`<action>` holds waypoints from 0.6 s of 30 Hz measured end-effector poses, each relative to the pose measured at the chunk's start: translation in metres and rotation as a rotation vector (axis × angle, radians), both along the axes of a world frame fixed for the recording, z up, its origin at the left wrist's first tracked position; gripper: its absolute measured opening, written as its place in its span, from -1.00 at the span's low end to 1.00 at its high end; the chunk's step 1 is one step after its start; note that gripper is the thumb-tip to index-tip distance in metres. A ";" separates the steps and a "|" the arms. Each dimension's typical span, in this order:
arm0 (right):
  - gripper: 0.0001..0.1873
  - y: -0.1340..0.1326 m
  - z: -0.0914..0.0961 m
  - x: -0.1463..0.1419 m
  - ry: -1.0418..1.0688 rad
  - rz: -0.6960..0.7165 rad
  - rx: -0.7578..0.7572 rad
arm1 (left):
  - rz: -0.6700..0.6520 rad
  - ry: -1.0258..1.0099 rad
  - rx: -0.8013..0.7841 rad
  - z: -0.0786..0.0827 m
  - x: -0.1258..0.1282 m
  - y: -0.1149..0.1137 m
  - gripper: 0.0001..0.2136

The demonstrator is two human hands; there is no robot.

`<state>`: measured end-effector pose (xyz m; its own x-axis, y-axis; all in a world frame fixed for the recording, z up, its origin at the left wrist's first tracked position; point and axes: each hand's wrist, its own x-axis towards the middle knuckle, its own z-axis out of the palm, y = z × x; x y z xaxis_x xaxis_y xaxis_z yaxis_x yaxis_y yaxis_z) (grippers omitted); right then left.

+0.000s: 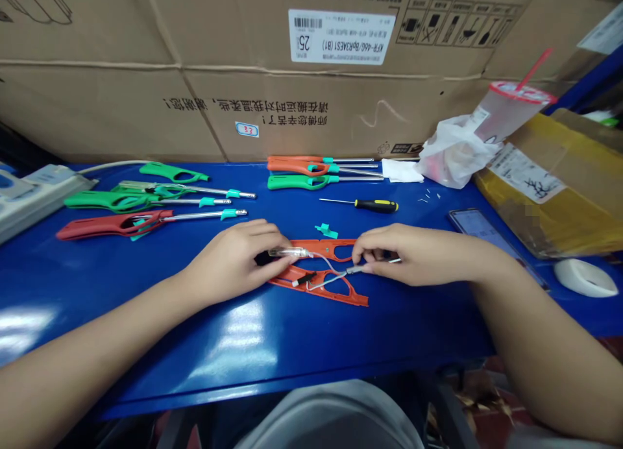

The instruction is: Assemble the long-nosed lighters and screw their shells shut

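Note:
My left hand [246, 254] is closed, pinching a clear fuel tank [289, 252] of a gas lighter between thumb and fingers. A thin tube runs from the tank to a small grey metal nozzle [357, 268], gripped by the fingertips of my closed right hand [403, 251]. Beneath both hands lie two orange lighter handle halves, an upper one [324, 246] and a lower one [341, 292]. Across the lower half rests a black igniter [305, 279] with a pale wire leading to the nozzle. A teal trigger piece [327, 231] lies just behind.
Green and red lighters [114, 223] lie at left, beside a power strip [39, 193]. Orange and green lighters [302, 182] lie farther back. A screwdriver [377, 206], phone [491, 238], white mouse [585, 278], yellow package [574, 209] and drink cup [511, 111] occupy the right; cardboard [146, 118] stands behind.

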<state>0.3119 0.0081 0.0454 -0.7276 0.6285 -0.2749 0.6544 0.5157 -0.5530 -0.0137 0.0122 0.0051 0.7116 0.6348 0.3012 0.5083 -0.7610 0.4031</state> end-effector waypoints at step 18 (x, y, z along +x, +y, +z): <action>-0.90 0.006 -0.002 0.002 0.019 -0.001 0.077 | -0.105 -0.087 -0.198 0.007 0.002 -0.008 -0.87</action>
